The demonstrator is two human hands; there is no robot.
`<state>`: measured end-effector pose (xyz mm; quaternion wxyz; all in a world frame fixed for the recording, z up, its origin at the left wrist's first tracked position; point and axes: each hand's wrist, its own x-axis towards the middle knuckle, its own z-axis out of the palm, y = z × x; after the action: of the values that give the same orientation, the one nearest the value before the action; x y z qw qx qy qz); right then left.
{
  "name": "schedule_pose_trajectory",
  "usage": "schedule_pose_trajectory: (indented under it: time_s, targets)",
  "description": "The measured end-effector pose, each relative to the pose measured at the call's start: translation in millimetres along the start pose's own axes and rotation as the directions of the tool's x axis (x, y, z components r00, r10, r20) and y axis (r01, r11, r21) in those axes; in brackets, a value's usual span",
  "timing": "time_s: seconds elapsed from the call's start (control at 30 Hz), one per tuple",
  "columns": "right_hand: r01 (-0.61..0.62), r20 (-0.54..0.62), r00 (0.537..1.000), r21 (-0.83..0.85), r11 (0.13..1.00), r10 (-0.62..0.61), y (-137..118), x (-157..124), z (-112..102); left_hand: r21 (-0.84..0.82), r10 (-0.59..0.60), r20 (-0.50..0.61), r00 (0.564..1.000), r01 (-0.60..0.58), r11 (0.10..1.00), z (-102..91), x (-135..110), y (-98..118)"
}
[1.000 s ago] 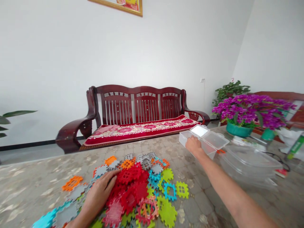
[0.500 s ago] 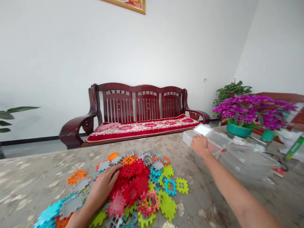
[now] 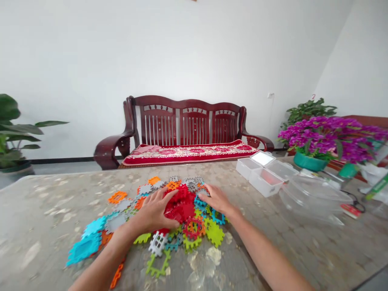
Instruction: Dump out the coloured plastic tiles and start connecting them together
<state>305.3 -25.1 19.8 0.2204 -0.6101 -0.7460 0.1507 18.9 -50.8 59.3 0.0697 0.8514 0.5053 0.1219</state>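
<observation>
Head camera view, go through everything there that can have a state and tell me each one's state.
Left hand, open, thumb and fingers spread at the red pieces
Right hand, at the heap's right side, grip unclear
Toothed pieces, heaped in several colors
Small clear box, open, lids flipped back
Purple flowers, upright in a teal pot
Seat cover, spread along the wooden bench

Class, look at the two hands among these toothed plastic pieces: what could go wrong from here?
1. The red pieces lie in a loose, overlapping heap between the left hand and the right hand; pressing inward might make them slide and scatter.
2. Their toothed edges could catch, so pulling one may drag its neighbours along.
3. An orange piece lies close beside the left forearm, which could sweep it aside.
</observation>
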Motion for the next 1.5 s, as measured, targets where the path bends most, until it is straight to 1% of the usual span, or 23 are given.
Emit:
schedule_pose_trajectory:
  time_s: [0.07, 0.13, 0.27, 0.37, 0.47, 0.57, 0.63, 0.7, 0.77, 0.87, 0.93, 0.97, 1.03, 1.1, 1.17, 1.2, 1.23, 1.27, 1.3, 1.33, 1.4, 1.43, 1.5]
  targets:
    - [0.009, -0.027, 1.000, 0.017, 1.000, -0.009, -2, -1, 4, 0.021, 0.001, 0.054, 0.999, -0.002, 1.000, 0.4, -6, 6]
    - [0.021, -0.069, 0.997, 0.022, 1.000, -0.020, -1, -3, 8, 0.014, -0.005, 0.039, 0.999, 0.005, 1.000, 2.5, -10, 10]
    - [0.028, -0.120, 0.992, 0.036, 0.999, -0.024, 2, -7, 12, -0.008, -0.043, -0.119, 0.992, 0.042, 0.999, 15.0, -12, 9]
    - [0.050, -0.160, 0.986, 0.056, 0.997, -0.040, 3, -11, 10, -0.035, -0.027, -0.247, 0.969, 0.019, 0.999, 29.9, -11, -2]
    - [0.053, -0.202, 0.979, 0.061, 0.997, -0.040, 8, -16, 1, -0.055, -0.009, -0.336, 0.942, -0.010, 0.998, 42.9, -9, -16]
    - [0.036, -0.263, 0.964, 0.031, 0.999, -0.026, 25, -29, -13, -0.056, -0.018, -0.373, 0.928, -0.003, 0.998, 50.5, -7, -27]
    - [0.001, -0.335, 0.942, -0.007, 1.000, -0.003, 41, -45, -23, -0.043, -0.016, -0.375, 0.927, 0.000, 0.999, 53.5, -6, -31]
    - [-0.052, -0.424, 0.905, -0.056, 0.997, 0.023, 58, -64, -34, -0.031, -0.013, -0.377, 0.926, 0.002, 1.000, 56.1, -5, -34]
    - [-0.080, -0.537, 0.843, -0.140, 0.987, -0.008, 70, -83, -48, -0.023, -0.007, -0.381, 0.924, -0.002, 1.000, 58.8, -3, -36]
    - [-0.106, -0.687, 0.706, -0.341, 0.934, -0.171, 72, -106, -76, -0.011, 0.010, -0.378, 0.926, -0.015, 1.000, 62.3, -1, -40]
    - [-0.200, -0.742, 0.623, -0.459, 0.865, -0.250, 68, -116, -98, -0.001, 0.021, -0.377, 0.926, -0.024, 1.000, 63.4, -1, -42]
    - [-0.274, -0.762, 0.592, -0.497, 0.823, -0.263, 66, -120, -109, 0.001, 0.025, -0.379, 0.925, -0.027, 1.000, 63.5, -1, -43]
    - [-0.404, -0.782, 0.565, -0.542, 0.737, -0.265, 65, -126, -128, 0.002, 0.030, -0.386, 0.922, -0.032, 0.999, 63.1, 0, -43]
    - [-0.476, -0.783, 0.567, -0.567, 0.673, -0.258, 72, -132, -140, -0.002, 0.029, -0.397, 0.918, -0.032, 0.999, 62.5, 0, -42]
    - [-0.497, -0.781, 0.570, -0.574, 0.651, -0.254, 82, -138, -148, -0.010, 0.026, -0.408, 0.913, -0.034, 0.999, 62.4, 0, -41]
    - [-0.502, -0.791, 0.560, -0.561, 0.658, -0.246, 88, -142, -150, -0.017, 0.025, -0.414, 0.910, -0.035, 0.999, 62.5, 0, -41]
    - [-0.509, -0.811, 0.537, -0.532, 0.677, -0.233, 94, -146, -152, -0.024, 0.024, -0.419, 0.908, -0.037, 0.999, 62.8, 0, -41]
    - [-0.516, -0.841, 0.499, -0.483, 0.707, -0.210, 101, -150, -153, -0.030, 0.023, -0.421, 0.907, -0.040, 0.999, 63.2, 0, -41]
    - [-0.523, -0.879, 0.443, -0.414, 0.745, -0.177, 107, -155, -153, -0.035, 0.024, -0.419, 0.908, -0.042, 0.998, 63.6, 0, -42]
    - [-0.526, -0.918, 0.374, -0.325, 0.786, -0.130, 115, -161, -154, -0.038, 0.025, -0.415, 0.909, -0.045, 0.998, 63.9, 0, -42]
    - [-0.505, -0.975, 0.221, -0.111, 0.856, 0.004, 133, -174, -154, -0.043, 0.029, -0.405, 0.914, -0.050, 0.998, 64.6, 0, -43]
    - [-0.481, -0.985, 0.149, 0.005, 0.877, 0.087, 144, -181, -154, -0.048, 0.029, -0.402, 0.915, -0.053, 0.997, 64.8, 0, -43]
    - [-0.408, -0.964, 0.020, 0.235, 0.882, 0.266, 169, -193, -153, -0.062, 0.025, -0.403, 0.915, -0.054, 0.997, 65.4, 0, -44]
